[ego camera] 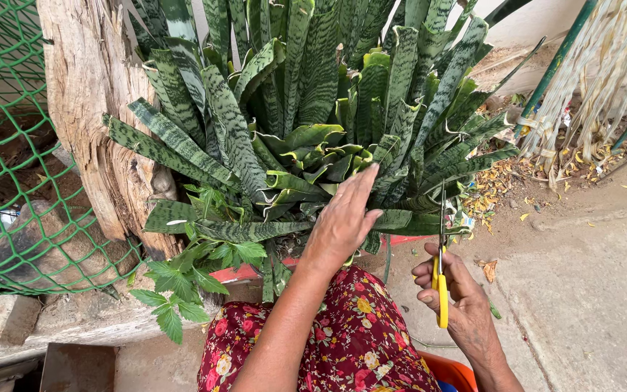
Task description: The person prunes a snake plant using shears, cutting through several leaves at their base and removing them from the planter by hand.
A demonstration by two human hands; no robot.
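1. The left hand lies flat, fingers spread narrowly, on the snake plant leaves.
2. The right hand grips yellow-handled scissors, blades up beside the leaves.
3. The plant's pot is hidden behind foliage.

You are outdoors in even daylight, on a bare concrete floor with dry yellow leaves scattered along its far edge. To your left, green chain-link netting stands beside a weathered, split wooden post. A pale wall closes the background, with green metal rods leaning at upper right.
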